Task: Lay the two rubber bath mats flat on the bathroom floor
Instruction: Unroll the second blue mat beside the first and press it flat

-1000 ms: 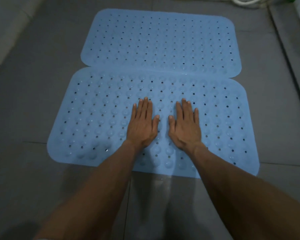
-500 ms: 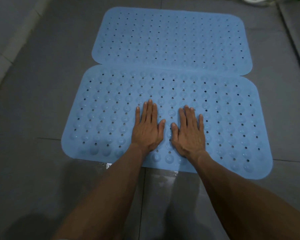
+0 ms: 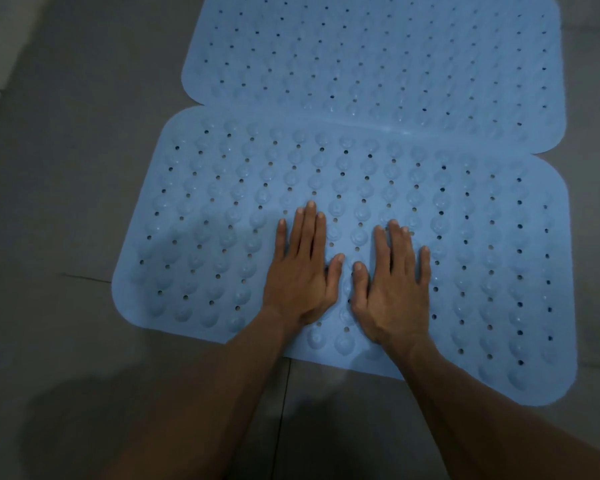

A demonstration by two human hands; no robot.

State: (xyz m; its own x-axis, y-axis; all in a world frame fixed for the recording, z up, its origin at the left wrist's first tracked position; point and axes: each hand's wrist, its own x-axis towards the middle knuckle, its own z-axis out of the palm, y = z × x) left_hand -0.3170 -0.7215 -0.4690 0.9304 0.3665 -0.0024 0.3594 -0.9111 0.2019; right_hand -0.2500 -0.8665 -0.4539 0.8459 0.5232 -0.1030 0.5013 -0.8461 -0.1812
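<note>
Head view: the left hand [image 3: 300,275] and right hand [image 3: 392,284] lie palm-down with straight fingers, side by side, pressing the near blue mat [image 3: 482,244] at lower centre of frame. The far mat [image 3: 378,53] lies flat above it, long edges meeting. Since half a second ago both mats sit lower and further right in frame; the hands' pose is unchanged.

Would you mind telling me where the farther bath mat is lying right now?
In the head view the farther bath mat lies flat at top centre-right, its near edge meeting the nearer mat under both hands.
</note>
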